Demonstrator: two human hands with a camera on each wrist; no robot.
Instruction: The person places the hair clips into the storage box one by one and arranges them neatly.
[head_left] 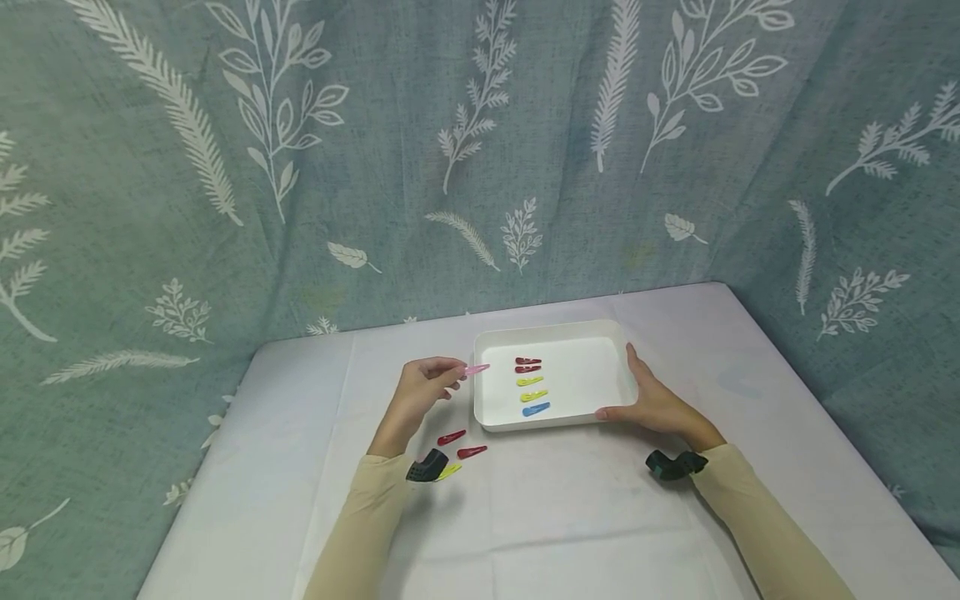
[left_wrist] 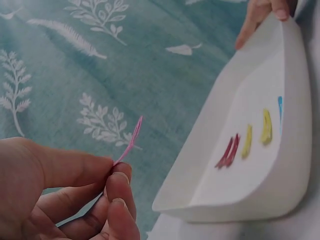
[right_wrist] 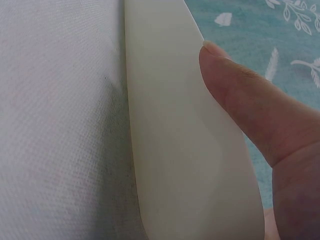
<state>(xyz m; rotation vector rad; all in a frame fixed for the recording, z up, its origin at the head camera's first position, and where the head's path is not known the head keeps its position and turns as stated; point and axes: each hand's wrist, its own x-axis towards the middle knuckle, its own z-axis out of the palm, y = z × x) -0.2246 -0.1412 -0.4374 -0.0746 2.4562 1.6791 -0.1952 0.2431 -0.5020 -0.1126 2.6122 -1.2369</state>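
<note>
Pink, slim teardrop hair clip (head_left: pixel 478 368) pinched by one end in left hand (head_left: pixel 420 393), near the left rim of the white, shallow, plastic-looking tray (head_left: pixel 588 375); right hand (head_left: pixel 660 406) grips tray's right end, seemingly steadying it. Inside, dark-red clips (head_left: pixel 528 369), yellow clips (head_left: pixel 534 396), a blue clip (head_left: pixel 536 409) in a column; outside, two red clips (head_left: pixel 472 452), one yellow clip (head_left: pixel 450 472) on white-clothed table (head_left: pixel 562 517).

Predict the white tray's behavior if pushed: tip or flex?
The white tray probably won't tip: it's broad and shallow. It looks thin-walled, so likely light, perhaps flexing slightly. Hair clips lying inside may slide if it's jolted.
</note>
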